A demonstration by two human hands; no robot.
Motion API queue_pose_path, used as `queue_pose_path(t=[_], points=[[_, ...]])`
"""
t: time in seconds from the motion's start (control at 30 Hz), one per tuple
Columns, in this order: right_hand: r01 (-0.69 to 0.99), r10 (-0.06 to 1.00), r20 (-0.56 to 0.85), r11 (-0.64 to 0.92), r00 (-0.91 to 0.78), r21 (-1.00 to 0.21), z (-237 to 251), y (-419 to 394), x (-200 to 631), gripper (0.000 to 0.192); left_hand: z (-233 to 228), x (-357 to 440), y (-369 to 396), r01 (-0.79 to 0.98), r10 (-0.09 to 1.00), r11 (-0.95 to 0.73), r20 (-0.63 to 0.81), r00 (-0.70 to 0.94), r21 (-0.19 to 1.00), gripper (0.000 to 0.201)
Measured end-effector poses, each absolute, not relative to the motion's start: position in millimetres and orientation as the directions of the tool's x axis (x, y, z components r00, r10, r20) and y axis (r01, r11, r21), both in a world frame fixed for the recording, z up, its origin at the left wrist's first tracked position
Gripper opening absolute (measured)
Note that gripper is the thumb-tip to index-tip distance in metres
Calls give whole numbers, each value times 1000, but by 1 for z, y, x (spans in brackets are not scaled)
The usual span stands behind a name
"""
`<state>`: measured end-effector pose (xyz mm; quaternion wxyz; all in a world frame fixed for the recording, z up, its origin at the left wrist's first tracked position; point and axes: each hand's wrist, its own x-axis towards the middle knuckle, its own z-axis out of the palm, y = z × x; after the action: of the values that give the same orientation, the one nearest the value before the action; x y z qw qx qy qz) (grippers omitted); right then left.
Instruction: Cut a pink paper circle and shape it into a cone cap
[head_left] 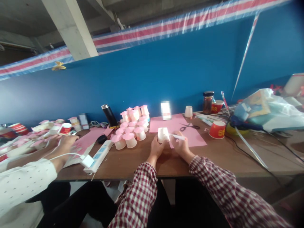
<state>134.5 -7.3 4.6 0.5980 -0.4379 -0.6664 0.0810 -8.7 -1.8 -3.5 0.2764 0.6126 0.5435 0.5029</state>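
Observation:
My left hand (156, 147) is closed around a white paper cup (163, 134), which looks upside down. In my right hand (182, 145) is a slim white pen-like tool (178, 137), its tip pointing at the cup's side; whether they touch I cannot tell. Beneath and behind both hands lie pink paper sheets (156, 123). A pair of dark scissors (190, 127) rests on the paper just beyond my right hand. To the left of my hands stand several upturned cups topped with pink paper (129, 136).
A co-worker's hands (65, 142) work at the left among more cups. A power strip (101, 156) with a white charger lies between us. Behind are a black flask (109, 115), a lit phone (166, 110) and a jar (208, 103). A red cup (217, 129) and plastic bag (263, 109) sit right.

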Motion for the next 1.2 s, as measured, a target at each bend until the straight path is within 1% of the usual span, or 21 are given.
queue_pose_path(t=[0.17, 0.4, 0.67, 0.87, 1.2], points=[[489, 669, 743, 641, 20, -591, 8, -13, 133, 16, -2, -10, -5, 377, 944, -249, 311, -113, 892, 39], [483, 670, 742, 661, -35, -574, 8, -13, 133, 17, 0, -9, -7, 365, 947, -237, 298, -120, 901, 42], [483, 655, 755, 674, -40, -559, 9, -15, 132, 17, 1, -9, -7, 366, 949, -213, 281, -143, 906, 46], [486, 641, 766, 686, -51, -542, 10, -15, 132, 17, -1, -9, -7, 389, 942, -229, 304, -143, 892, 50], [504, 626, 777, 695, -72, -513, 9, -15, 131, 14, 0, -8, -7, 378, 943, -214, 292, -162, 901, 48]])
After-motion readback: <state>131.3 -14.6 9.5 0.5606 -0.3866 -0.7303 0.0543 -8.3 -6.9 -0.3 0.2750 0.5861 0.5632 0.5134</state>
